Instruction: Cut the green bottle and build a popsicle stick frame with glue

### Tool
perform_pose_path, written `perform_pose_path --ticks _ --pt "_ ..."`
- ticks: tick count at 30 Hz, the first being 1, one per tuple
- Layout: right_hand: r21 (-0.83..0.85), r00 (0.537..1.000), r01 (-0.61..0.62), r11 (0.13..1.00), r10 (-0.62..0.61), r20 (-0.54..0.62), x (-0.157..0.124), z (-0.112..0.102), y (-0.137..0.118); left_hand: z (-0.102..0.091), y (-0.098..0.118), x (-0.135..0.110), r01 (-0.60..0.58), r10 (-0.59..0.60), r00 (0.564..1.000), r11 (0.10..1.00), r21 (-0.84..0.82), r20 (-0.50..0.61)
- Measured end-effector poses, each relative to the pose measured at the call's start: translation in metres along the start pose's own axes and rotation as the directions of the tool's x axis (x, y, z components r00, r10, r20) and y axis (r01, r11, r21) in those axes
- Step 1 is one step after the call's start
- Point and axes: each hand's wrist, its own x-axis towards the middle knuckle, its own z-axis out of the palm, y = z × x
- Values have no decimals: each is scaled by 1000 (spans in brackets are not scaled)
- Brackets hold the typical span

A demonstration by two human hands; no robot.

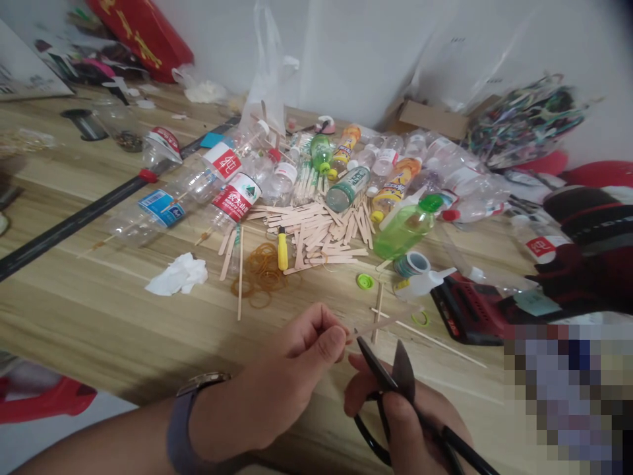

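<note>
My left hand (309,356), with a watch on its wrist, has thumb and fingers pinched together. From its fingertips a thin, pale stick (388,321), apparently wooden, slants up to the right; its far end is blurred. My right hand (405,422) is wrapped round the handles of black scissors (403,376). The scissor blades are spread apart and point up and away, one tip close to my left fingertips beside the stick. Just beyond lie a short wooden stick (380,297) and a longer thin one (440,340), crossing on the table.
Craft sticks (321,231) are heaped mid-table, near rubber bands (262,267) and a yellow-handled tool (282,249). Several plastic bottles (232,198) lie behind and left. A green bottle (405,227), a glue bottle (420,284) and a red-black battery pack (465,310) are at right. Crumpled tissue (179,274) lies left.
</note>
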Motion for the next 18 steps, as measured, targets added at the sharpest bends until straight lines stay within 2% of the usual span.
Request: perform_pose_path --ticks 3,7,9,11,12,14,16,18 --pt "-15 999 22 1000 -22 -33 2 1 -1 1 3 -1 11 -11 1000 1000 13 -12" --pt "-16 999 39 999 -39 25 7 -4 -1 4 11 -1 38 -37 999 998 -58 23" --pt "-45 997 53 998 -50 60 10 -9 -1 4 18 -1 100 -100 995 993 55 -5" --pt "-172 985 132 976 -110 133 13 -16 1 3 26 -2 193 -177 981 940 281 -79" --pt "-265 972 209 941 -170 164 15 -19 2 2 30 -2 236 -203 971 889 393 -123" --pt "-451 924 380 808 -309 226 18 -25 4 1 37 -3 296 -230 955 785 544 -188" --pt "-581 869 494 647 -398 296 21 -30 3 0 39 -3 322 -238 947 731 602 -217" --pt "-640 824 563 523 -409 391 23 -35 0 0 39 -3 347 -251 938 703 620 -239"
